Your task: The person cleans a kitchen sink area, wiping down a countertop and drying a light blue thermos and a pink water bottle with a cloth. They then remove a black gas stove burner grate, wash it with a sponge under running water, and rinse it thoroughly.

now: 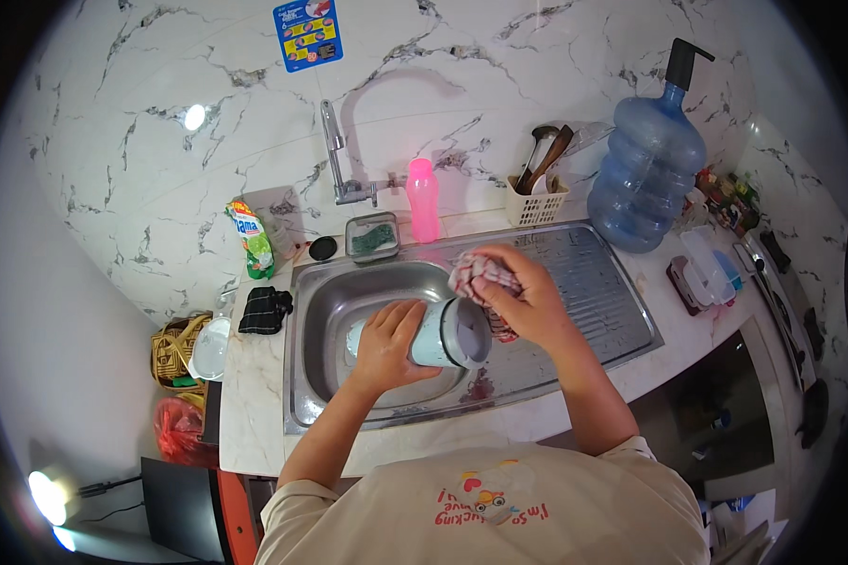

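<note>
My left hand (390, 351) grips a pale blue tumbler (430, 337) around its body, tilted over the stainless steel sink basin (325, 332). The tumbler's grey lid (472, 333) faces right, towards the drainboard. In my right hand (526, 296) is a bunched red-and-white cloth (482, 274), held just above and right of the lid. Part of the cloth hangs below my fingers, beside the lid. Whether the cloth touches the lid, I cannot tell.
Behind the sink stand a faucet (339, 159), a pink bottle (423, 201) and a sponge tray (372, 238). A utensil basket (537, 206) and a large blue water jug (646, 169) are back right. Left lie a dark cloth (265, 310) and an upright detergent pouch (252, 240).
</note>
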